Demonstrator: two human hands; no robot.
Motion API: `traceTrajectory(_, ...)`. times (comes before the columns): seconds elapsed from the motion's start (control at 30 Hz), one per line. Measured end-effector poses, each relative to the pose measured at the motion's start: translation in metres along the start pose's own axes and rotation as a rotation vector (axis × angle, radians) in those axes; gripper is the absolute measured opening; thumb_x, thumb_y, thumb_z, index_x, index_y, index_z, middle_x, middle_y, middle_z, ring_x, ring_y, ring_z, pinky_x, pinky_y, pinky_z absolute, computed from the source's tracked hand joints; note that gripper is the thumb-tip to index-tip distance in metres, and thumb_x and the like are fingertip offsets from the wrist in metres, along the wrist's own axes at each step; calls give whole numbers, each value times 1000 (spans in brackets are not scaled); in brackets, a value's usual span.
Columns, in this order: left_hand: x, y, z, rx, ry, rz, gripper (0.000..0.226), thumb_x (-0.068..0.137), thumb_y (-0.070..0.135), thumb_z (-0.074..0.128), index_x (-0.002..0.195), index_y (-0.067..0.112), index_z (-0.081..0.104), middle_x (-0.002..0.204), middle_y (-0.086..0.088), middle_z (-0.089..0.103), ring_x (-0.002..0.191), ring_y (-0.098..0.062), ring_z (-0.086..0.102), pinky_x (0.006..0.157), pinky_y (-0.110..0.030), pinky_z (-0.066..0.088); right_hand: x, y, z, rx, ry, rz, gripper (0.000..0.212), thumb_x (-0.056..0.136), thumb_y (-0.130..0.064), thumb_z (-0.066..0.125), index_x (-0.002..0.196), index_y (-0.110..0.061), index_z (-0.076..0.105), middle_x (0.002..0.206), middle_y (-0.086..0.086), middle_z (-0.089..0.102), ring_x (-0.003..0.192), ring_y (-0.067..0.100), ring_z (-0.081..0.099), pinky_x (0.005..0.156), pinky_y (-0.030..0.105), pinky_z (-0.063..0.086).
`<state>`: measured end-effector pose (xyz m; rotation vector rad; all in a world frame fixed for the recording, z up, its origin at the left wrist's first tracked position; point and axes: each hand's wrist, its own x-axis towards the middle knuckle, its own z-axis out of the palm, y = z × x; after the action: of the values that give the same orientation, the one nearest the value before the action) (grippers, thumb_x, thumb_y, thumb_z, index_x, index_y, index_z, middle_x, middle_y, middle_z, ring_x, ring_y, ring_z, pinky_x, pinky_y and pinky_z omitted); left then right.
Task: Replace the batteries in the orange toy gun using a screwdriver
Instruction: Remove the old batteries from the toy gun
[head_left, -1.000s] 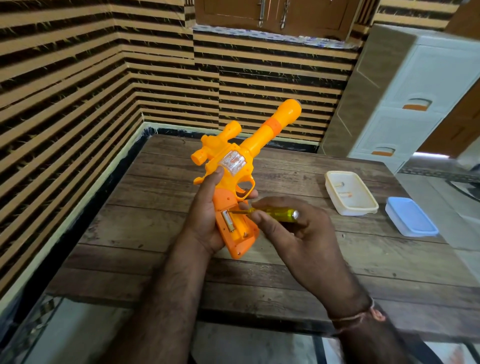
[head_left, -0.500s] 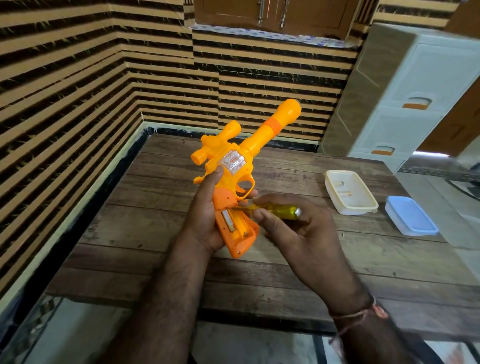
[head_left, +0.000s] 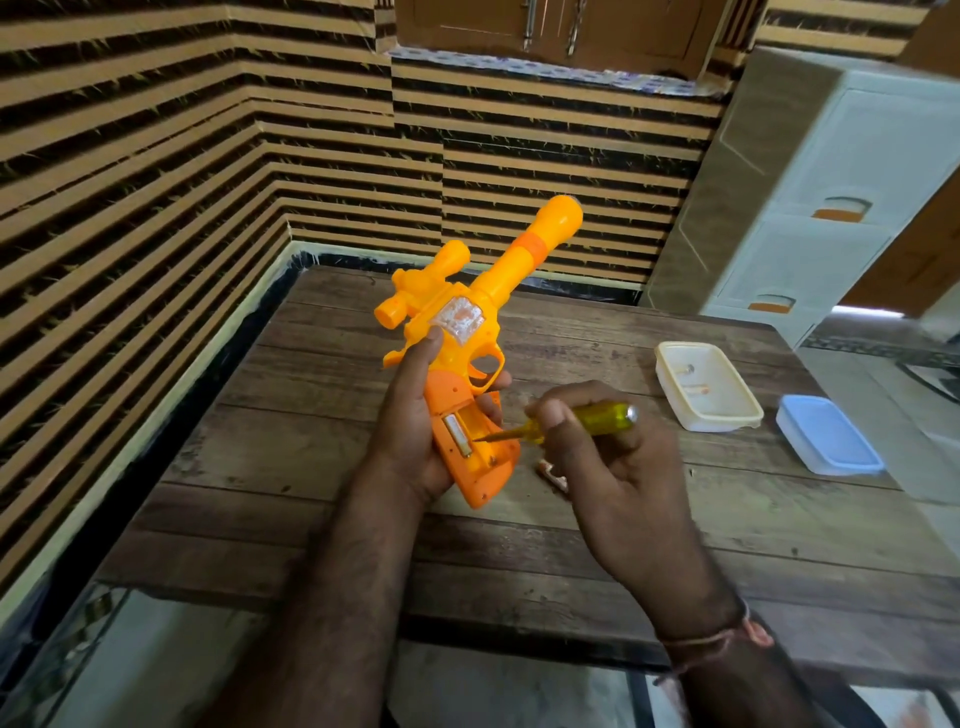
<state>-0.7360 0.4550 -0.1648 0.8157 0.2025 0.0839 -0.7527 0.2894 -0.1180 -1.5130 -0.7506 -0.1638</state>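
My left hand (head_left: 415, 421) grips the orange toy gun (head_left: 467, 332) by its handle, barrel pointing up and away above the wooden table (head_left: 519, 519). The battery compartment in the handle stands uncovered, with one battery (head_left: 457, 434) lying in its left slot. My right hand (head_left: 608, 467) pinches a screwdriver (head_left: 576, 423) with a clear yellow handle. Its metal tip reaches into the compartment beside the battery. A small pale object (head_left: 551, 474), maybe a battery, lies on the table just under my right hand, partly hidden.
A cream container (head_left: 706, 384) with two small items inside sits on the table to the right. Its blue lid (head_left: 826, 434) lies further right near the table edge. A white drawer unit (head_left: 831, 208) stands behind. Striped walls close the left and back.
My right hand moved the screwdriver lower and pushed its tip into the open compartment. A small pale object now shows on the table under that hand. The gun has barely moved.
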Motion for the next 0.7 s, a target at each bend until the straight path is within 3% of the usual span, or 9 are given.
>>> traceTrajectory(0.07,-2,0,4,21,-10,2,59,85,57,56,118,8,61,94,-16,69,86,-30,57,89,-47,41,1,-3,0,33,6,-13,18,92,-37,59,94,-23,71,88,-14,72,80,7,69,68,24,54)
traceTrajectory(0.13,-3,-1,8,14,-12,-10,57,87,55,55,121,10,61,99,-16,66,90,-31,61,92,-48,43,0,-2,0,16,-3,6,33,91,-38,61,111,-13,70,102,-2,75,95,15,71,78,33,58)
traceTrajectory(0.23,-5,2,10,-3,8,-27,56,90,56,50,119,9,59,94,-15,63,85,-28,58,86,-43,44,-7,6,4,-126,-52,-27,34,93,-24,62,125,-12,63,116,0,70,108,13,66,89,33,54)
traceTrajectory(0.37,-6,5,8,14,51,-49,57,93,57,42,109,5,61,88,-16,66,74,-26,63,68,-35,55,-24,26,17,-517,-208,-281,49,83,-3,55,130,-15,55,127,1,61,122,16,52,99,41,43)
traceTrajectory(0.47,-5,6,5,57,74,-26,57,95,56,40,114,7,63,89,-16,71,77,-27,66,73,-38,54,-28,36,23,-711,-234,-367,50,77,-10,50,127,-13,54,131,3,50,132,22,39,103,42,33)
traceTrajectory(0.53,-5,6,4,68,76,-18,57,95,56,39,110,7,63,89,-15,70,77,-26,66,74,-38,53,-30,39,24,-769,-270,-350,48,78,-13,50,126,-16,52,131,3,53,140,24,36,104,45,31)
traceTrajectory(0.6,-6,6,5,69,79,-26,56,95,56,39,109,7,63,89,-15,69,76,-26,65,71,-37,54,-30,38,24,-801,-303,-328,48,77,-16,49,125,-18,50,125,5,62,138,26,39,103,47,32)
traceTrajectory(0.7,-8,6,7,46,63,-19,51,94,53,41,106,8,62,84,-14,68,78,-27,56,70,-36,48,-28,32,24,-793,-266,-341,43,76,-18,50,119,-19,50,108,4,67,114,28,52,89,43,36)
